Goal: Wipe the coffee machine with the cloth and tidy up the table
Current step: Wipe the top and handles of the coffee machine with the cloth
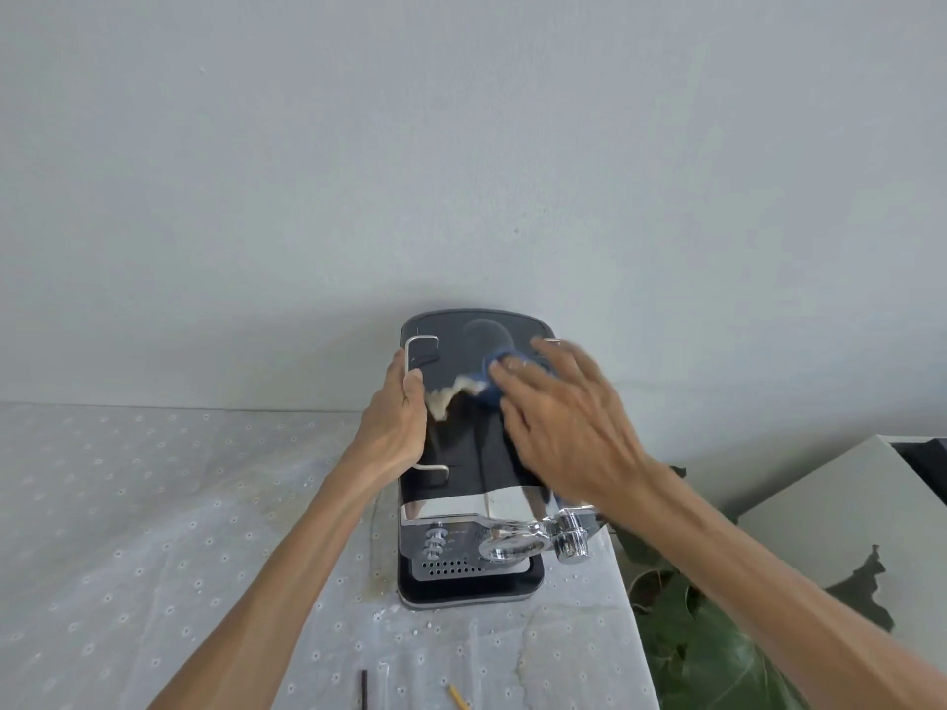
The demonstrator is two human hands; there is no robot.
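Note:
A black and chrome coffee machine [461,453] stands on the table against the wall, seen from above. My left hand [397,422] grips its left edge by the chrome rail. My right hand [558,422] lies flat on the machine's glossy top, pressing a blue cloth [494,374] that shows only at my fingertips. The hand is blurred with motion. A pale reflection shows on the top between my hands.
A white eyelet tablecloth [153,530] covers the table. A black stick [364,689] and a yellow pencil [457,698] lie near the front edge. The table ends just right of the machine, where a green plant [707,648] and a pale box [845,530] stand.

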